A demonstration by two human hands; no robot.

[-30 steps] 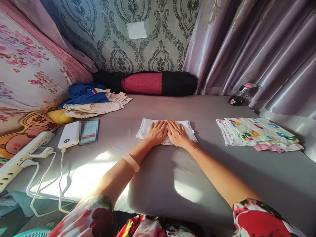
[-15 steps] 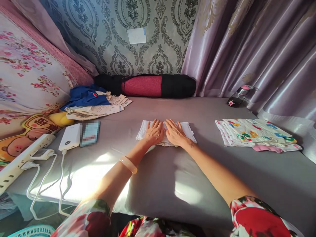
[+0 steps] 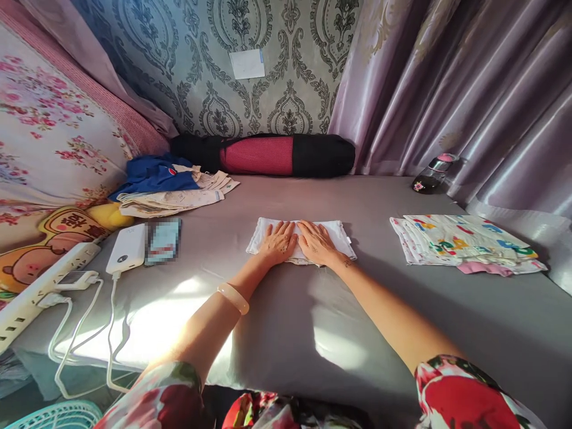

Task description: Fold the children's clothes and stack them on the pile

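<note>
A folded white cloth [image 3: 336, 231] lies on the grey bed sheet [image 3: 268, 333], straight in front of me. My left hand [image 3: 277, 242] rests flat on its left half, fingers stretched out and pointing away from me. On the other half, my right hand [image 3: 315, 241] presses flat too, its fingers extended and the thumb side close to the left hand. A patterned layer peeks out under the near edge of the cloth. Both palms and what is directly beneath them are hidden.
To the right sits a stack of folded printed cloths [image 3: 469, 238], with a dark bottle [image 3: 433, 174] behind. At left are a clothes pile [image 3: 174, 190], a white power bank [image 3: 127, 247] and a power strip [image 3: 49, 292] with cables. A black-and-red roll [image 3: 263, 156] lies along the wall.
Both hands stay on the white cloth, with only a very slight shift of the fingers. The cloth and everything around it look the same.
</note>
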